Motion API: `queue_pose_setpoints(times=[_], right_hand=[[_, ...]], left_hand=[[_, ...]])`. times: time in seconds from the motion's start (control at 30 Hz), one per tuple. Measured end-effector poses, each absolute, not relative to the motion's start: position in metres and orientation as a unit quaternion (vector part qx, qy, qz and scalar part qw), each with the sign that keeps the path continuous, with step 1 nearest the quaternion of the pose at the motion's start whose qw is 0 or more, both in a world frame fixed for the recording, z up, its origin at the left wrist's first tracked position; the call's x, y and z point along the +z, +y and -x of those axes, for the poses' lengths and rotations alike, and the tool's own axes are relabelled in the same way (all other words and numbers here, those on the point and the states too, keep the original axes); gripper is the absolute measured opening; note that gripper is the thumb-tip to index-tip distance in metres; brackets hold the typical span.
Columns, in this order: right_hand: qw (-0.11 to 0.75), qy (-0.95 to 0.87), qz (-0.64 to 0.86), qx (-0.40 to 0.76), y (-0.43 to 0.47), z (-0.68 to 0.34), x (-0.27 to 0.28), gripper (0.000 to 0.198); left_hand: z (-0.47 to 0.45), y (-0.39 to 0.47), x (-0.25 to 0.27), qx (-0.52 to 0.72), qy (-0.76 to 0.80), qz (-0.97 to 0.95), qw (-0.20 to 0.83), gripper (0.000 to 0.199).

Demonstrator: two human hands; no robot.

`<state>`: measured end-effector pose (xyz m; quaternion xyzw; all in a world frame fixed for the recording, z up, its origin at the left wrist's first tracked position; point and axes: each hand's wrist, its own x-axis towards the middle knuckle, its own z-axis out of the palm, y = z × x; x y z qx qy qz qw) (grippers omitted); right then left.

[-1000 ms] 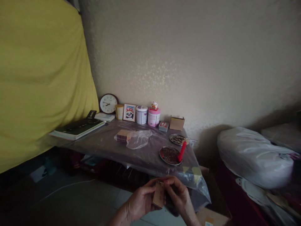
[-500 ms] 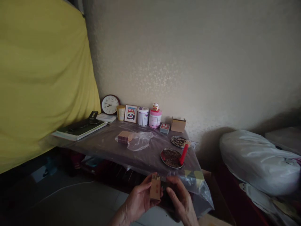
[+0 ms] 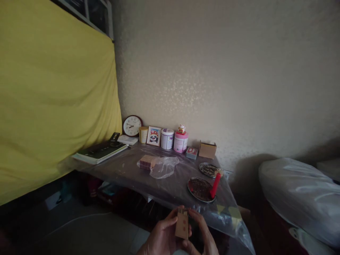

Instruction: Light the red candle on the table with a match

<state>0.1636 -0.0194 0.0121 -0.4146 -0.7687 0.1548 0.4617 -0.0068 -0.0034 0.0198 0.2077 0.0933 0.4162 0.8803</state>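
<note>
You hold the little brown box (image 3: pixel 182 224) low by the table (image 3: pixel 127 170) edge, left hand (image 3: pixel 162 237) wrapped round it, right hand's (image 3: pixel 203 237) fingers maybe picking at its open top, so pull gently.

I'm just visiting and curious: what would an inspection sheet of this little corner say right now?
Surface: low table covered with clear plastic sheet.
Job's things: small brown box, upright, open at top.
Clutter: wall clock, panda picture, white tin, pink tin, cardboard box, plastic bag, two metal dishes, red candle on the nearer dish, flat book-like stack.
Hands: left hand and right hand both on the small brown box.
Cables: thin white line on the floor, possibly a cord.
Surroundings: yellow cloth, speckled wall, white bag.
</note>
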Motion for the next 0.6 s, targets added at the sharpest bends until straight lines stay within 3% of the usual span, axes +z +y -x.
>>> queue_pose_setpoints(times=[0.6], right_hand=[[0.474, -0.741, 0.445, 0.169, -0.024, -0.16, 0.022, 0.041]], left_hand=[[0.002, -0.005, 0.018, 0.436, 0.14, -0.24, 0.856, 0.025]])
